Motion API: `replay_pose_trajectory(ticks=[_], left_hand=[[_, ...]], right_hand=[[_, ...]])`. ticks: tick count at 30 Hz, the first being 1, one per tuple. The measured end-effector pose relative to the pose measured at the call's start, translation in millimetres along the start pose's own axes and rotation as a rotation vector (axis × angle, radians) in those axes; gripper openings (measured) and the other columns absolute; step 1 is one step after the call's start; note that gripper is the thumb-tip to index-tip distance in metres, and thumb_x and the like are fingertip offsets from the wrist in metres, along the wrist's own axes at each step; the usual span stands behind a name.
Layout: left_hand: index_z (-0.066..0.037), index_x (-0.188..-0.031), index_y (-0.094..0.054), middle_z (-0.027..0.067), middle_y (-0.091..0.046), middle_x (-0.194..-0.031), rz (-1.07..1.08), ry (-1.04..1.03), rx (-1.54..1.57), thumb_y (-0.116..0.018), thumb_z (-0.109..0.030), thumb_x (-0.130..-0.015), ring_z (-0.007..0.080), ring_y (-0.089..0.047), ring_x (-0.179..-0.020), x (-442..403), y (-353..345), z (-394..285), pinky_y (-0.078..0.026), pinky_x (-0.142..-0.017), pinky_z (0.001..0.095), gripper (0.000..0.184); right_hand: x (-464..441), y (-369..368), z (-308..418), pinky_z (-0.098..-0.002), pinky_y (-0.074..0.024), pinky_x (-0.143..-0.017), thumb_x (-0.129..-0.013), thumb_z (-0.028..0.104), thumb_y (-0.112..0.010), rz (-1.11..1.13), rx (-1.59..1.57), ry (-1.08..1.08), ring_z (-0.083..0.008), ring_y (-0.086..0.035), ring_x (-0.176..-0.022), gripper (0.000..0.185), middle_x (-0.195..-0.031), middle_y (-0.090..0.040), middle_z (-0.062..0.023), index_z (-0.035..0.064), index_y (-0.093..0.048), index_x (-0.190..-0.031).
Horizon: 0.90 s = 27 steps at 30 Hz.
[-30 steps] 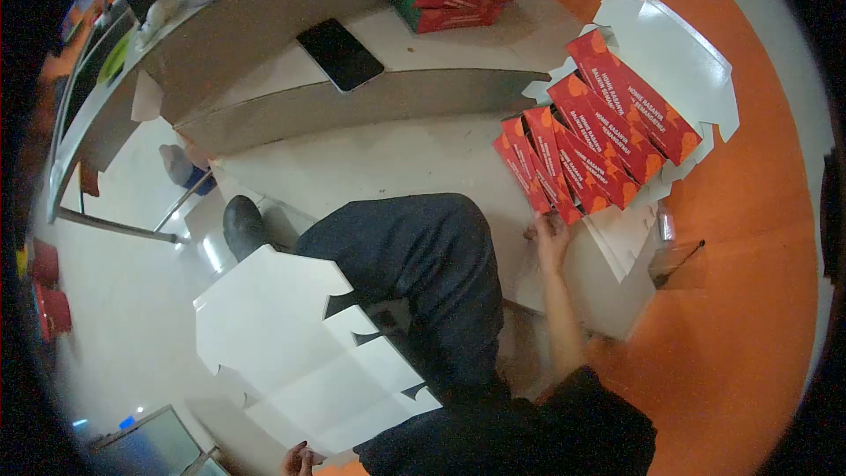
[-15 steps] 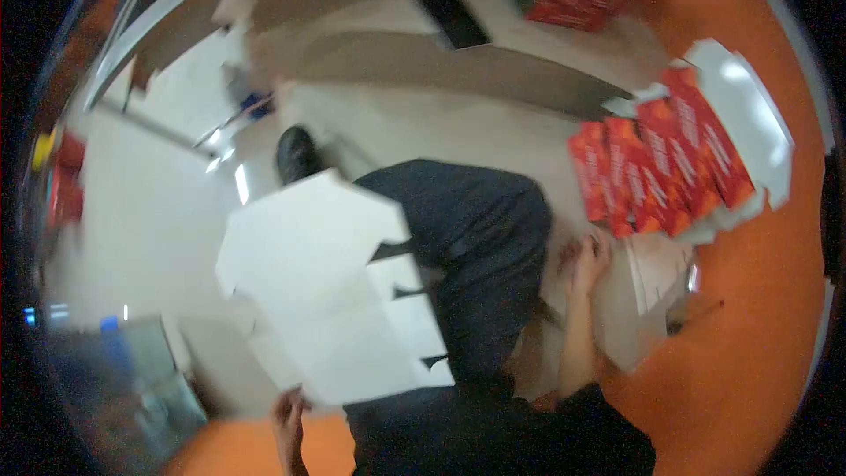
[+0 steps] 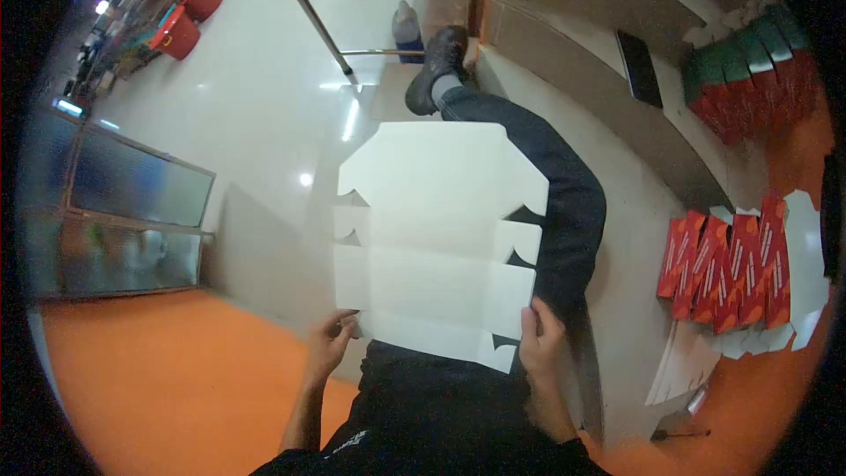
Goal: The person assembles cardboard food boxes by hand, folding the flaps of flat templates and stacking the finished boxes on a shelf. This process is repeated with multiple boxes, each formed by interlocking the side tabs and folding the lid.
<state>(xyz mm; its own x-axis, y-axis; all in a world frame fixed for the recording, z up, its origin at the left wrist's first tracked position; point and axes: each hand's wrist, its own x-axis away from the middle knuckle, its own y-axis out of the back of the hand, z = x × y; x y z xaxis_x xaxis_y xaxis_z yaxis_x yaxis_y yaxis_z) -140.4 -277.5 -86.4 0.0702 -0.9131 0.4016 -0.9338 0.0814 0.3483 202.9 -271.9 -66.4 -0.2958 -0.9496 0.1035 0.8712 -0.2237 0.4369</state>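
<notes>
A white die-cut cardboard sheet (image 3: 432, 229), unfolded and with notched side flaps, lies over my lap. My left hand (image 3: 333, 339) pinches its lower left edge between thumb and fingers. On the other side, my right hand (image 3: 541, 335) grips the lower right edge, thumb on top. Several red printed boxes (image 3: 727, 269) sit in a row at the right, on an opened white carton (image 3: 802, 269).
A black phone (image 3: 639, 69) lies on the ledge at the upper right, near stacked green and red boxes (image 3: 753, 79). White flat sheets (image 3: 683, 361) are below the red row. Red buckets (image 3: 176, 33) and a metal-framed glass panel (image 3: 141, 181) stand left.
The view has swung left. My right hand has moved from beside the red boxes to the white sheet and taken hold of its right edge. The sheet now lies straighter before me.
</notes>
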Motion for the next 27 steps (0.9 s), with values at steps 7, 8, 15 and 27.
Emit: replay_pose_trajectory(ticks=[7, 8, 15, 27], left_hand=[[-0.002, -0.115, -0.058, 0.0056, -0.064, -0.087, 0.170, 0.134, 0.144, -0.057, -0.013, -0.091, 0.0131, -0.060, -0.080, 2, -1, 6, -0.050, -0.077, 0.0300, 0.027], [-0.004, -0.115, -0.060, 0.0046, -0.064, -0.086, 0.170, 0.083, 0.159, -0.058, -0.014, -0.091, 0.0124, -0.060, -0.079, 2, -1, -1, -0.050, -0.075, 0.0297, 0.026], [-0.010, -0.112, -0.063, 0.0073, -0.067, -0.094, 0.165, -0.057, -0.216, -0.064, -0.019, -0.086, 0.0167, -0.062, -0.081, 0, -2, -35, -0.049, -0.071, 0.0319, 0.028], [-0.013, -0.114, -0.060, 0.0093, -0.064, -0.104, 0.174, -0.175, -0.241, -0.060, -0.018, -0.087, 0.0248, -0.062, -0.086, 8, -6, -17, -0.052, -0.070, 0.0344, 0.027]], right_hand=[[-17, 1, 12, -0.0285, -0.0476, -0.067, -0.082, 0.002, -0.061, 0.038, 0.027, -0.077, -0.0146, -0.060, -0.075, 0.021, -0.085, -0.065, -0.0128, -0.0083, -0.057, -0.100], [-21, -2, -5, -0.0286, -0.0477, -0.068, -0.084, 0.002, -0.058, -0.025, -0.028, -0.027, -0.0170, -0.061, -0.077, 0.022, -0.086, -0.065, -0.0156, -0.0089, -0.055, -0.103], [-49, 10, 25, -0.0341, -0.0487, -0.078, -0.087, 0.008, -0.060, 0.067, -0.043, -0.173, -0.0264, -0.061, -0.088, 0.044, -0.101, -0.062, -0.0213, -0.0053, -0.043, -0.126], [-43, 11, 1, -0.0275, -0.0474, -0.069, -0.086, 0.009, -0.063, 0.049, -0.098, -0.171, -0.0178, -0.056, -0.076, 0.032, -0.092, -0.059, -0.0137, 0.0000, -0.047, -0.112]])
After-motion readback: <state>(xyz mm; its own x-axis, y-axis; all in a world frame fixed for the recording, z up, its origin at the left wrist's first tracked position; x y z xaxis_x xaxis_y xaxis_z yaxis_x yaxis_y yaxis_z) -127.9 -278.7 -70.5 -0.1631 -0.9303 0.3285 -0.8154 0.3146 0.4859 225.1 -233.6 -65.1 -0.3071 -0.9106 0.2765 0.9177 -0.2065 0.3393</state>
